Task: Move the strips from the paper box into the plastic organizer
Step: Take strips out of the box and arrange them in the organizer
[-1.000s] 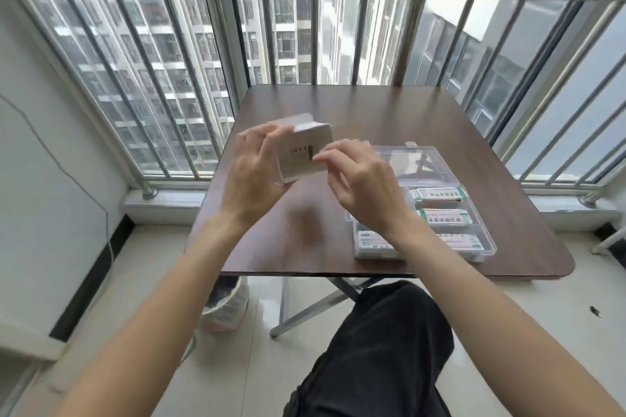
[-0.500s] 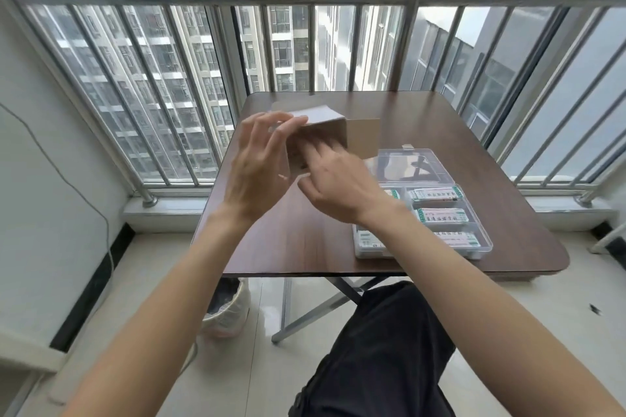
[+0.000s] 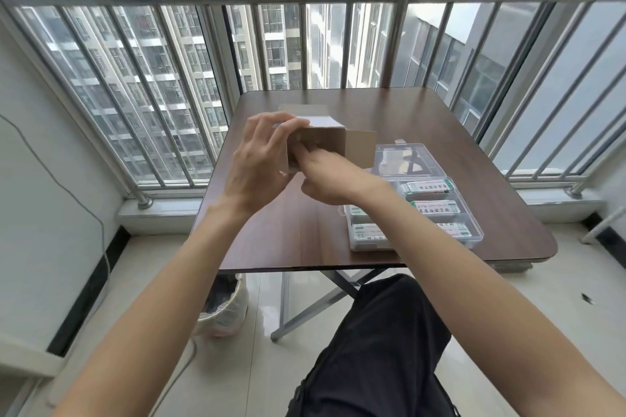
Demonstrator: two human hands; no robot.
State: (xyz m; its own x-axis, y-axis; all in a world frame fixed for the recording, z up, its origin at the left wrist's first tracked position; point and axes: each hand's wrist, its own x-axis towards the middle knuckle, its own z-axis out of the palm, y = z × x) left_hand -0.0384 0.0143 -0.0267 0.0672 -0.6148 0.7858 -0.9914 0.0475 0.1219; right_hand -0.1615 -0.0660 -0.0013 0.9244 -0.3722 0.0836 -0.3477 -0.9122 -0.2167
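Box (image 3: 325, 139) held above counter (image 3: 277, 234) left of organizer (image 3: 472, 230), flaps open, gripped by left hand (image 3: 261, 162) with fingers curled over its left side; right hand (image 3: 333, 179) fingers reaching into its mouth, grip hidden; strips (image 3: 428, 187) lying in organizer compartments.

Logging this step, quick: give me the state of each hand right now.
Left hand: holding the opened paper box, fingers curled round its side.
Right hand: fingers reaching into the box's open end; whether they grip anything cannot be told.
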